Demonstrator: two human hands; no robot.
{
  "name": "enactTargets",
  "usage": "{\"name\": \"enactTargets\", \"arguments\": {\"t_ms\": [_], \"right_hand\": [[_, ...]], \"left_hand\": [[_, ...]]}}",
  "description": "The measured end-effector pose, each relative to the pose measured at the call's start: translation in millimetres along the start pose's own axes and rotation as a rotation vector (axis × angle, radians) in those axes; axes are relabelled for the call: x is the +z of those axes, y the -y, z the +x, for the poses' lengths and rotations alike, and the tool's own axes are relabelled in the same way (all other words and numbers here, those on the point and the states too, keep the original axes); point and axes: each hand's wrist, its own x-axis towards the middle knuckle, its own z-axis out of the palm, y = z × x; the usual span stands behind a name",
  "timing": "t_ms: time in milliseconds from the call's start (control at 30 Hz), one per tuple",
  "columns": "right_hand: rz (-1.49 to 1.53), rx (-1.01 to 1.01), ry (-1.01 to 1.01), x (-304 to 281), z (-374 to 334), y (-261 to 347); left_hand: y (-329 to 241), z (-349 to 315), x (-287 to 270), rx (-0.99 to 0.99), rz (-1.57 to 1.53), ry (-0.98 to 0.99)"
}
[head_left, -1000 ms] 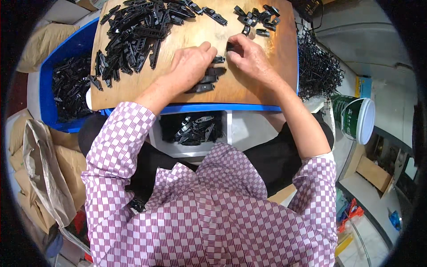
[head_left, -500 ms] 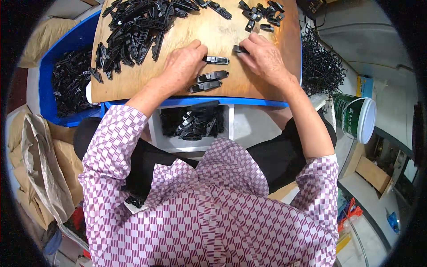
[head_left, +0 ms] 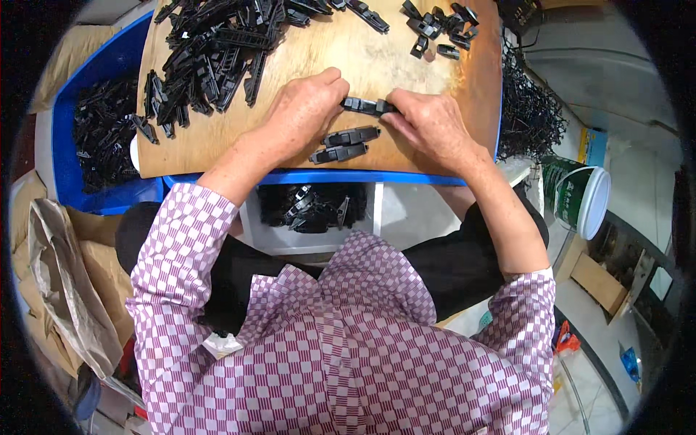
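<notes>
One black part (head_left: 364, 106) is over the wooden board (head_left: 395, 69), back from the middle of its front edge; the left hand (head_left: 306, 106) grips the part's left end, the right hand (head_left: 435, 125) pinches its right end; two similar black pieces (head_left: 351, 136) lie side by side nearer that edge; a black heap (head_left: 217, 58) spreads beside the left edge; small black clips (head_left: 429, 27) lie toward the far right corner.

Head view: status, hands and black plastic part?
Left hand on left end of slim black plastic part, right hand on right end. Two similar parts lie nearer the body on wooden board. Nothing else between the hands.
</notes>
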Motion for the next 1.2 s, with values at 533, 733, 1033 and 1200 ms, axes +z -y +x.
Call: {"name": "enactTargets", "arguments": {"t_ms": [533, 733, 1033, 1200], "right_hand": [[-0.010, -0.029, 0.010, -12, 2, 8], [0.008, -0.052, 0.038, -9, 0, 12], [0.072, -0.045, -0.019, 15, 8, 18], [0.117, -0.071, -0.006, 6, 20, 4]], "left_hand": [[0, -4, 3, 0.031, -0.049, -0.004], [0, -3, 3, 0.041, -0.062, -0.006], [-2, -3, -2, 0.043, -0.067, 0.025], [4, 7, -14, 0.012, -0.129, 0.158]]}}
